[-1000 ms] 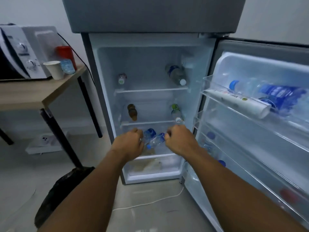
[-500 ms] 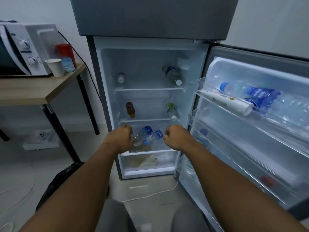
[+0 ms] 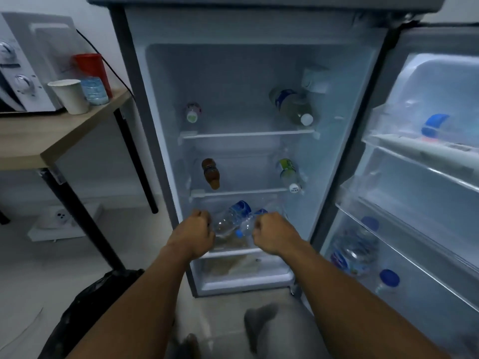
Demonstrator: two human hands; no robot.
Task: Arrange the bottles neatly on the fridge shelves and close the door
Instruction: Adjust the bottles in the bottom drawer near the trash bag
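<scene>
The fridge (image 3: 160, 151) stands open, its door (image 3: 420, 177) swung to the right. On the bottom shelf (image 3: 233, 253) lie two clear water bottles with blue labels. My left hand (image 3: 194, 237) is closed on the left bottle (image 3: 229, 218). My right hand (image 3: 274, 234) is closed on the right bottle (image 3: 247, 225). A brown bottle (image 3: 211, 173) and a green-labelled bottle (image 3: 289, 174) lie on the middle shelf. On the top shelf are a small bottle (image 3: 193, 112) and a large bottle (image 3: 293, 104).
The door bins hold a blue-capped bottle (image 3: 435, 125), a white tube (image 3: 414, 146) and a large water bottle (image 3: 355, 252). At the left a wooden table (image 3: 51, 136) carries a microwave (image 3: 20, 73), a paper cup (image 3: 70, 95) and a red cup (image 3: 90, 71). A black bag (image 3: 85, 314) lies on the floor.
My view has moved closer to the fridge. Both hands have stayed at the bottom shelf and drawn slightly apart, and the two water bottles between them have shifted a little.
</scene>
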